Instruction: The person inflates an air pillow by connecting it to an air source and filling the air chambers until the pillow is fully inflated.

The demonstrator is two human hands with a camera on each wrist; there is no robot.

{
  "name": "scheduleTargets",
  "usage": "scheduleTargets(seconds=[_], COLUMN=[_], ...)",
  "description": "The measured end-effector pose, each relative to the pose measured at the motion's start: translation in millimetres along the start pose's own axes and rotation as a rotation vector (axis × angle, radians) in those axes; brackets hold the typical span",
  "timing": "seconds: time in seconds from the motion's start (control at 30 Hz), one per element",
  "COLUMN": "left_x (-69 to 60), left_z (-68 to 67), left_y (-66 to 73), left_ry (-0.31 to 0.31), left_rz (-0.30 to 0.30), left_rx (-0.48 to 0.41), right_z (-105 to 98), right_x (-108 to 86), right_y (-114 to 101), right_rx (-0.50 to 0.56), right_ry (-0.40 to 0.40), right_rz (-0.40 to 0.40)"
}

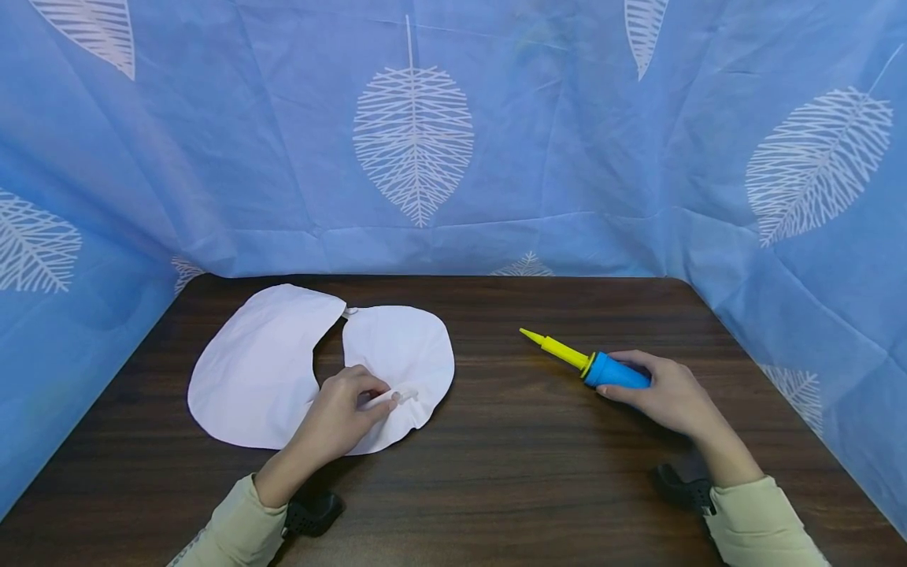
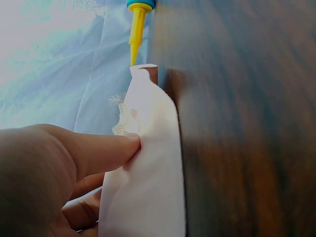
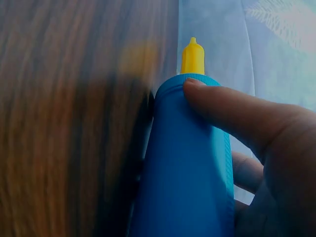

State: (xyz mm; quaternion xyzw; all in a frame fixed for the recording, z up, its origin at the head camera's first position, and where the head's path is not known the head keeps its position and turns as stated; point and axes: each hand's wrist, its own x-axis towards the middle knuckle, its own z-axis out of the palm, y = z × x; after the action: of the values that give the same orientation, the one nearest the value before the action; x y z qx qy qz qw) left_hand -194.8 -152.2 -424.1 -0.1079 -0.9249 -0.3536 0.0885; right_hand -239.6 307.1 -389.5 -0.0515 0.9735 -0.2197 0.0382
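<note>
A flat white inflatable (image 1: 255,370), curved like an open ring, lies at the left of the table. My left hand (image 1: 340,417) pinches its material beside a small clear valve (image 1: 405,395); in the left wrist view the thumb presses on the white sheet (image 2: 148,182) just below the clear valve (image 2: 127,118). On the right, my right hand (image 1: 666,394) grips the blue barrel of a hand pump (image 1: 615,372), thumb on one side and fingers on the other. The pump's yellow nozzle (image 1: 563,350) points left and away. The right wrist view shows the thumb along the blue barrel (image 3: 182,158).
The dark wooden table (image 1: 496,488) runs back to a blue curtain (image 1: 283,157) with white leaf prints, which also hangs at both sides. Bare table lies between the white inflatable and the pump.
</note>
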Motion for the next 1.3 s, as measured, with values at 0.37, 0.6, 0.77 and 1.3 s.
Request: scheduleTargets(seconds=[0.37,0.6,0.77,1.3], left_x=[-0.6,0.0,-0.2,0.2], left_z=[0.6,-0.1,-0.6,0.7], left_y=[-0.7,-0.5,0.0,-0.1], left_ry=[0.007,-0.002,-0.007,-0.013], left_rz=[0.004,-0.001,-0.007,-0.022], left_rx=[0.003,0.007,0.003,0.015], right_z=[6,10,12,17], right_x=[-1.0,-2.2,-3.3,-6.0], right_y=[-12,-17,-22,-34], right_rx=[0.015,0.019,0.021,0.069], right_ry=[-0.018,-0.020,-0.025,-0.096], right_rz=[-0.042,-0.084,-0.105,-0.161])
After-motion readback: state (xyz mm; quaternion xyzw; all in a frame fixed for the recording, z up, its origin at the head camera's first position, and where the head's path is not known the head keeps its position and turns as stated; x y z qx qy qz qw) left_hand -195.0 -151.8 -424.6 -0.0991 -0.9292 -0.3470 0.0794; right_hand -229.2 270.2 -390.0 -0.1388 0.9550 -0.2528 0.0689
